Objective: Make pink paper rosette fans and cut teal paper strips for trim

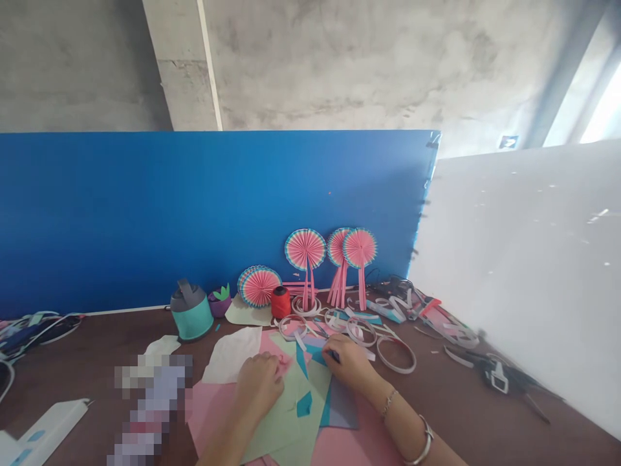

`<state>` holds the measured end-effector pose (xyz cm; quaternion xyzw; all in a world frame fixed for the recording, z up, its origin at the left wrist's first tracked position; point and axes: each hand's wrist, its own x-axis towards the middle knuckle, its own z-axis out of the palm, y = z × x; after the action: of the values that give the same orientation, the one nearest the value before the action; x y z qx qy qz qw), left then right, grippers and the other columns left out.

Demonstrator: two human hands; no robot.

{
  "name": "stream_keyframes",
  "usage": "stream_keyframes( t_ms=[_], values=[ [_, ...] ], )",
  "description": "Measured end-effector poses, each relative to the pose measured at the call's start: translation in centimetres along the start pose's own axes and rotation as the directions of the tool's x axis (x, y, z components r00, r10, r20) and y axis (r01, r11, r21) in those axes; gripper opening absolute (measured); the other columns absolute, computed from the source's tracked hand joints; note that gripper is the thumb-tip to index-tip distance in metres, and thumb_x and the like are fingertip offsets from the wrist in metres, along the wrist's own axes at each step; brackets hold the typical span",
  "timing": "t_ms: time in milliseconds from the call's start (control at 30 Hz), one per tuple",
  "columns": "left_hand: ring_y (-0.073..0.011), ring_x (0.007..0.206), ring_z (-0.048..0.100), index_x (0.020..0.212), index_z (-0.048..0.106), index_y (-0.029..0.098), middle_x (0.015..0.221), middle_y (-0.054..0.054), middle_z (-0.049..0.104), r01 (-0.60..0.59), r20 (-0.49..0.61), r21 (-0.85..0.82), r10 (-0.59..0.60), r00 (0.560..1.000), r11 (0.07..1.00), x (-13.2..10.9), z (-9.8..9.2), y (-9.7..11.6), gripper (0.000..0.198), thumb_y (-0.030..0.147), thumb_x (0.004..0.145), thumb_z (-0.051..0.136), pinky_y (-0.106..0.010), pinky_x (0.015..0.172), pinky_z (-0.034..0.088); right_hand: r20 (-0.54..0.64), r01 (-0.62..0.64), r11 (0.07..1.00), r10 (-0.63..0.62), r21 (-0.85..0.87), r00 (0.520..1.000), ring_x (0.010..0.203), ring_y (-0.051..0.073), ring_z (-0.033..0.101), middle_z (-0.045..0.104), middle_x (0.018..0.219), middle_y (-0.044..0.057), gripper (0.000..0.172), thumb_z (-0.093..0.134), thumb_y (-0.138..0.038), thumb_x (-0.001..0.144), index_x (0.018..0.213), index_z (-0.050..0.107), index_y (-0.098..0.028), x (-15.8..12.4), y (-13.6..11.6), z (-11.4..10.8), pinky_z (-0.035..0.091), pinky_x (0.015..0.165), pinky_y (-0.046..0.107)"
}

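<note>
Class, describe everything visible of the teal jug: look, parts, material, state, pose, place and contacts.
The jug has a squat, rounded teal body and a dark grey top with a raised piece, perhaps a handle. It looks like smooth plastic. The top appears closed. It stands upright on the brown table, before the blue panel, left of the purple pot; whether it touches the pot is unclear.
</note>
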<state>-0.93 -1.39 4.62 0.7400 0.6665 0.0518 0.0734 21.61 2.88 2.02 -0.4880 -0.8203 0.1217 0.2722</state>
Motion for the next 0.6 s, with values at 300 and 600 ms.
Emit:
stream_keyframes(
  t_ms=[300, 600],
  values=[
    [-0.0244, 0.091, 0.065, 0.079, 0.066, 0.019, 0.094, -0.008, 0.07, -0.053, -0.025, -0.007, 0.053, 0.998, 0.999, -0.47, -0.19, 0.13, 0.016, 0.017, 0.075, 0.051, -0.032, 0.076, 0.04, -0.022, 0.012, 1.0, -0.012, -0.012, 1.0, 0.083, 0.017, 0.06, 0.067, 0.08, 0.005, 0.02, 0.051, -0.012, 0.085, 0.073, 0.066, -0.017, 0.06, 0.05, 0.02, 0.04, 0.074, 0.024],
    [-0.0167, 0.067, 0.058, 0.067, 0.054, 0.021, 0.068, 0.0, 0.062, -0.027, -0.144, -0.51, -0.054, 0.988, 0.86, 0.05, 0.04, -0.32, 0.007, 0.017, 0.071, 0.05, -0.027, 0.064, 0.038, -0.031, -0.019, 0.999, 0.02, 0.039, 0.999, 0.08, 0.018, 0.059, 0.068, 0.081, 0.005, 0.019, 0.052, -0.013, 0.083, 0.074, 0.068, -0.017, 0.02, -0.1, -0.12, 0.04, 0.073, 0.025]
  ],
)
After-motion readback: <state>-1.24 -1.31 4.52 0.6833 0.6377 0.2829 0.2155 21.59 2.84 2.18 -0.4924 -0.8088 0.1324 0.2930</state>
